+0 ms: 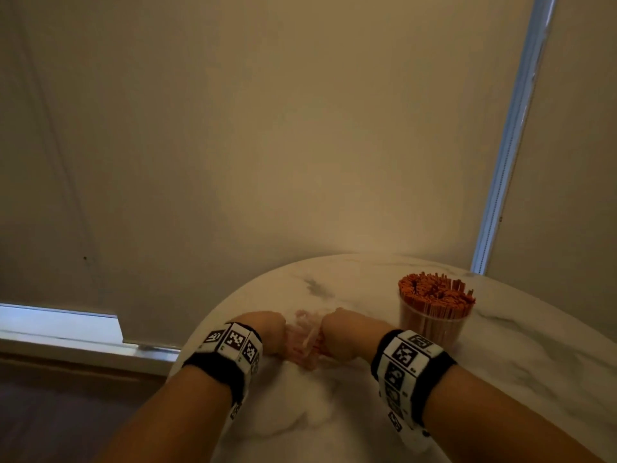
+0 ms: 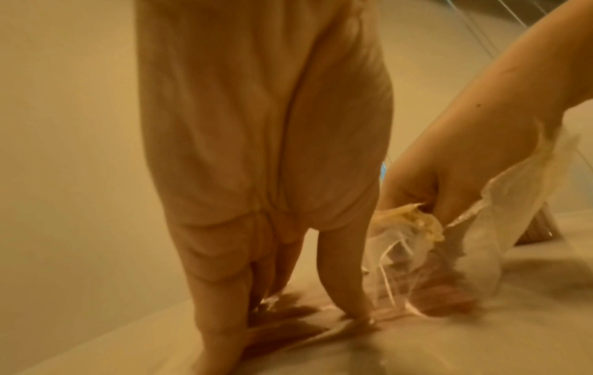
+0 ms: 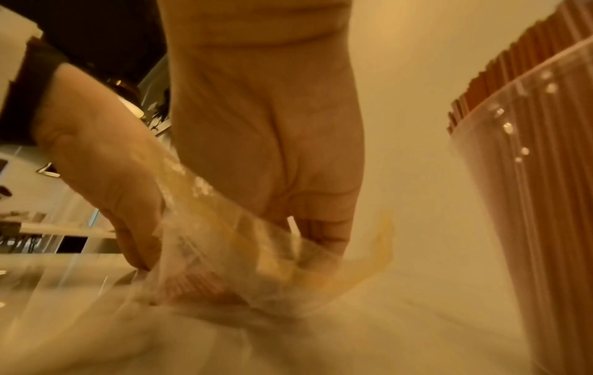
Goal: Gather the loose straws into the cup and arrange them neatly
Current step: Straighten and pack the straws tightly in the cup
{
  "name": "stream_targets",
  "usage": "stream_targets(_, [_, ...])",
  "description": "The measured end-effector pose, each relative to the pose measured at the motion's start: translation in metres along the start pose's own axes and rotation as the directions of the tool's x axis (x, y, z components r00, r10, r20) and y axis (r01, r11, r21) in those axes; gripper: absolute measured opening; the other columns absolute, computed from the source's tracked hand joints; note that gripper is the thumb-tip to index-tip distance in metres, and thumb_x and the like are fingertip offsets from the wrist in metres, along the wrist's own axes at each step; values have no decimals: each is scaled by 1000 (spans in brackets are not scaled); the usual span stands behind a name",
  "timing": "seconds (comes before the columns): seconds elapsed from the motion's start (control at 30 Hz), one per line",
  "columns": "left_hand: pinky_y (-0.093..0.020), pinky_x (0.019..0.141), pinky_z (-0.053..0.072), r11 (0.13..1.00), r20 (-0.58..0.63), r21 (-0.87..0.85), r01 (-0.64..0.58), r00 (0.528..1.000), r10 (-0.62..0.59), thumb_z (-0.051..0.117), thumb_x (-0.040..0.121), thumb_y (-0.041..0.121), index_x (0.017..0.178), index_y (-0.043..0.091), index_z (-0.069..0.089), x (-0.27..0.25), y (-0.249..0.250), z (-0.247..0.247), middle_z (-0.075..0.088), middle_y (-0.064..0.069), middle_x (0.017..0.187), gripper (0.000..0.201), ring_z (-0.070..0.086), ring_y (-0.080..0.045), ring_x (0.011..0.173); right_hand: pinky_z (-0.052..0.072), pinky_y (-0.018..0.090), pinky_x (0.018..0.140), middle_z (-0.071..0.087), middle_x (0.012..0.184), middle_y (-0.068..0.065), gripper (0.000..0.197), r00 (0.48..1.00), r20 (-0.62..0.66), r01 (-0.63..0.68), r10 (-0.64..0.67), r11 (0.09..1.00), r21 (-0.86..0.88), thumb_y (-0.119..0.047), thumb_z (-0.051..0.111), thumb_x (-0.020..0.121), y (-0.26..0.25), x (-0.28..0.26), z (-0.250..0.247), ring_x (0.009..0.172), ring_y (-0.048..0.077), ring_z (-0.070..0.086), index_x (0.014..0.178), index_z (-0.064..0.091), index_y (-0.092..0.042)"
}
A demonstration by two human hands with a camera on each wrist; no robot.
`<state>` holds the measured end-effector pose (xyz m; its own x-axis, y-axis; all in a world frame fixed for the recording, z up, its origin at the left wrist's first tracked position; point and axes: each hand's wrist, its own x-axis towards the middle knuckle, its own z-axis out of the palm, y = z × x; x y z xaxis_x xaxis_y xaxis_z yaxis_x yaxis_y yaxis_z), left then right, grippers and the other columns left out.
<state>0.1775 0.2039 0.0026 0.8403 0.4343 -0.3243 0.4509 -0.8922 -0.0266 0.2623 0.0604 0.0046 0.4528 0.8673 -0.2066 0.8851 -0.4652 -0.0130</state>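
Observation:
A clear plastic bag [image 1: 305, 340] holding a bundle of orange straws [image 3: 199, 284] lies on the marble table between my hands. My left hand [image 1: 273, 335] points down, its fingertips [image 2: 349, 296] and thumb holding the bag's lower end against the table. My right hand [image 1: 334, 332] pinches the bag's crumpled open end [image 2: 414, 223]. A clear cup [image 1: 434, 325] packed with upright orange straws [image 1: 434, 290] stands just right of my right hand, and fills the right edge of the right wrist view [image 3: 529, 190]. The wrist views are blurred.
The round white marble table [image 1: 334, 422] stands against a beige wall [image 1: 267, 128]. Its curved edge runs close to my left wrist, with floor [image 1: 66, 412] below. A window frame strip [image 1: 510, 145] rises behind the cup.

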Motion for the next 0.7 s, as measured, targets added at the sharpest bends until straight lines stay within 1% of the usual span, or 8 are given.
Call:
stream_targets(0.1, [-30,86,47,1000,-1,22,0,1000,0,72,84,55,126,14,65,4,0,0,68,-7,123,59,63,-27,106,45,33,83,64,123,13,41,999,26,40,-41,999,15,-21,58,96,-1,2,-1,110,34,61,137,57,-18])
stream_targets(0.2, [-28,80,42,1000,2,6,-23,1000,23,73,84,56,123,17,67,4,2,-1,69,-6,123,56,57,-24,92,43,33,81,59,130,12,49,997,69,23,-23,1000,5,-16,57,96,-2,-2,-4,112,34,59,142,52,-29])
stream_targets(0.27, [-28,80,41,1000,-1,14,-26,1000,26,72,86,53,123,17,67,5,1,-1,68,-7,124,52,59,-25,95,39,29,76,61,126,12,41,999,48,-11,12,1000,-17,-18,57,97,-2,-5,-3,109,33,59,137,58,-23])
stream_targets(0.37, [-30,82,42,1000,-14,23,-13,1000,13,71,86,57,126,14,65,5,0,2,67,-7,126,59,62,-28,112,39,31,75,63,123,14,32,991,60,-120,121,992,-27,-24,53,97,-3,-8,-3,108,32,60,124,63,-10])
stream_targets(0.47, [-33,89,47,999,-25,32,-3,1000,4,68,90,52,127,11,64,5,-1,4,66,-10,128,56,62,-29,115,44,34,80,64,122,13,33,974,118,-191,195,981,-43,-26,46,98,1,-10,-5,95,27,57,119,64,-8])
stream_targets(0.57, [-32,90,45,1000,-39,31,-1,999,2,64,95,49,128,10,63,5,-3,6,65,-11,130,51,61,-29,118,49,40,90,63,118,13,33,965,136,-218,222,975,-45,-26,40,99,10,-18,-8,93,28,56,116,64,-11])
stream_targets(0.63, [-34,95,45,1000,-35,22,-4,999,5,60,96,51,132,11,60,2,-3,8,63,-11,134,53,60,-29,121,49,38,83,63,109,13,30,964,139,-225,226,974,-24,-23,39,98,17,-28,-11,83,26,54,110,64,-11])
stream_targets(0.7, [-37,104,43,1000,-14,14,5,1000,-5,54,98,54,141,10,51,-1,-2,12,56,-11,143,61,55,-30,128,48,32,67,65,92,7,31,965,106,-243,239,970,30,-20,45,95,25,-38,-10,65,18,51,111,67,-6])
